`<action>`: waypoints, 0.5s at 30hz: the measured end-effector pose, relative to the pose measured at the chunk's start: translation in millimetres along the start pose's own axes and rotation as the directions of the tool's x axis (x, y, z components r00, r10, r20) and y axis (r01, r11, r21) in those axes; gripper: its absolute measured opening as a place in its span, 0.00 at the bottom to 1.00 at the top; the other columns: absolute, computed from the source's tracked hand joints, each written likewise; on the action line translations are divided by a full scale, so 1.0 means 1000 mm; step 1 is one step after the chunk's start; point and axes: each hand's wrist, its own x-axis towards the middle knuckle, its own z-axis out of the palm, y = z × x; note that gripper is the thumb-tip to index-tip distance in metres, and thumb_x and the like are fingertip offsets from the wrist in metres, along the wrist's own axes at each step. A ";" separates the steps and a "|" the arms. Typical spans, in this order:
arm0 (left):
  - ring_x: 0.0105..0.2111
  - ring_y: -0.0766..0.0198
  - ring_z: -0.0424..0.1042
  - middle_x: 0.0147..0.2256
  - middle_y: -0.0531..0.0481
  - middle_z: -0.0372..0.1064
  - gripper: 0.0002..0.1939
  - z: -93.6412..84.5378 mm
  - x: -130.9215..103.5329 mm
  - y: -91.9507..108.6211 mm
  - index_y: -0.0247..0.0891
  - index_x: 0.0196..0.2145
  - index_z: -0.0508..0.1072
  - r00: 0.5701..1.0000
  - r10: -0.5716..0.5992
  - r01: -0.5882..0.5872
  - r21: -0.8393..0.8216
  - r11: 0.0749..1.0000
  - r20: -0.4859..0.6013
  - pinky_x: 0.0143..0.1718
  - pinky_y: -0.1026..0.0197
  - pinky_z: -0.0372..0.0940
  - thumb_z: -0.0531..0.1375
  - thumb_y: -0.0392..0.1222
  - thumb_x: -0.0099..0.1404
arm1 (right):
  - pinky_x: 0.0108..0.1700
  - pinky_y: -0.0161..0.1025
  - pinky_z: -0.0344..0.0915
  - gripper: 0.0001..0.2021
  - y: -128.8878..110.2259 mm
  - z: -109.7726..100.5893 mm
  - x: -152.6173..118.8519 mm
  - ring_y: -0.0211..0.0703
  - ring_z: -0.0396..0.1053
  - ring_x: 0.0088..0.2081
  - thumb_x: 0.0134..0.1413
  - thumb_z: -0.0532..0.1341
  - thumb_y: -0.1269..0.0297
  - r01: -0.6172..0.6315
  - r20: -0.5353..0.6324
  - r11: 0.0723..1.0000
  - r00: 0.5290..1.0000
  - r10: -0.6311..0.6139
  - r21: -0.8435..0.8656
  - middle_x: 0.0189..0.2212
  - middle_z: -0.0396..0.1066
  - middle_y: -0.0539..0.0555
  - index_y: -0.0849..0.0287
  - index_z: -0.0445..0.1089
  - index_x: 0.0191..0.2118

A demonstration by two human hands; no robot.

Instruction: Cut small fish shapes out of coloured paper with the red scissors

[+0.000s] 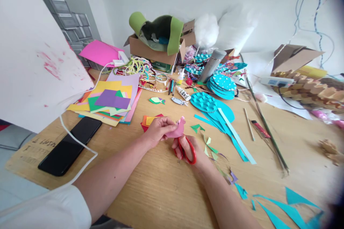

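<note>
Near the middle of the wooden table [150, 189], my left hand [159, 130] pinches a small pink paper piece [179, 128]. My right hand [189, 150] is closed around red-handled scissors [191, 152] just below and right of it, and the scissor blades are mostly hidden at the paper's lower edge. Small orange, yellow and red sheets [149, 121] lie behind my left hand. Farther back are a green fish-shaped cutout [157, 100] and a white outlined fish cutout [179, 101]. Green paper scraps [197, 128] lie right of the pink paper.
A black phone [70, 146] and stacked colored paper [107, 102] are at left, with a white cable [77, 144] crossing. Blue paper strips [233, 134], a long stick [266, 125] and blue scraps [285, 209] lie right. Glue bottles [183, 93], a grey flask [212, 66] and a cardboard box [154, 50] stand behind.
</note>
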 end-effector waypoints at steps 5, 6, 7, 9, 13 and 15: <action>0.13 0.75 0.54 0.15 0.60 0.59 0.12 0.002 -0.001 -0.001 0.36 0.26 0.66 0.999 0.027 -0.028 0.030 0.999 0.024 0.13 0.69 0.45 0.64 0.46 0.52 | 0.18 0.35 0.46 0.31 -0.002 0.001 -0.001 0.34 0.53 0.13 0.51 0.52 0.31 0.002 0.008 1.000 1.000 -0.002 -0.001 0.12 0.61 0.49 0.59 0.66 0.26; 0.13 0.75 0.54 0.15 0.59 0.60 0.12 0.001 -0.001 -0.001 0.36 0.25 0.66 0.999 0.036 -0.037 0.042 0.998 0.033 0.13 0.69 0.46 0.63 0.46 0.53 | 0.18 0.35 0.45 0.31 -0.004 0.001 -0.001 0.35 0.53 0.13 0.51 0.52 0.31 -0.003 0.009 1.000 1.000 0.003 -0.009 0.12 0.61 0.50 0.59 0.66 0.26; 0.13 0.74 0.54 0.15 0.59 0.60 0.12 0.001 -0.001 -0.001 0.36 0.25 0.66 0.998 0.045 -0.047 0.057 0.997 0.040 0.13 0.69 0.46 0.62 0.46 0.54 | 0.18 0.36 0.45 0.31 -0.005 0.000 -0.002 0.35 0.53 0.13 0.51 0.52 0.31 -0.007 0.011 1.000 1.000 0.007 -0.017 0.12 0.61 0.50 0.59 0.66 0.26; 0.13 0.74 0.55 0.14 0.58 0.59 0.12 0.001 -0.002 -0.001 0.36 0.24 0.66 0.997 0.061 -0.065 0.091 0.994 0.044 0.14 0.69 0.47 0.61 0.46 0.55 | 0.18 0.36 0.44 0.31 -0.007 0.000 -0.002 0.35 0.52 0.14 0.50 0.52 0.31 -0.012 0.013 1.000 1.000 0.013 -0.023 0.13 0.61 0.50 0.58 0.66 0.26; 0.13 0.74 0.55 0.14 0.58 0.59 0.13 0.001 -0.003 -0.001 0.36 0.23 0.65 0.994 0.093 -0.099 0.119 0.988 0.051 0.15 0.68 0.48 0.61 0.46 0.56 | 0.18 0.37 0.45 0.31 -0.008 0.000 -0.003 0.36 0.53 0.14 0.49 0.51 0.30 -0.009 0.009 1.000 1.000 0.009 -0.012 0.12 0.61 0.50 0.58 0.66 0.26; 0.13 0.74 0.55 0.15 0.58 0.59 0.13 0.002 -0.002 -0.001 0.36 0.23 0.65 0.992 0.116 -0.121 0.134 0.984 0.045 0.16 0.68 0.49 0.61 0.46 0.56 | 0.18 0.36 0.45 0.32 -0.007 0.000 -0.003 0.35 0.53 0.14 0.49 0.51 0.30 -0.013 0.006 1.000 1.000 0.013 -0.013 0.12 0.61 0.50 0.59 0.66 0.26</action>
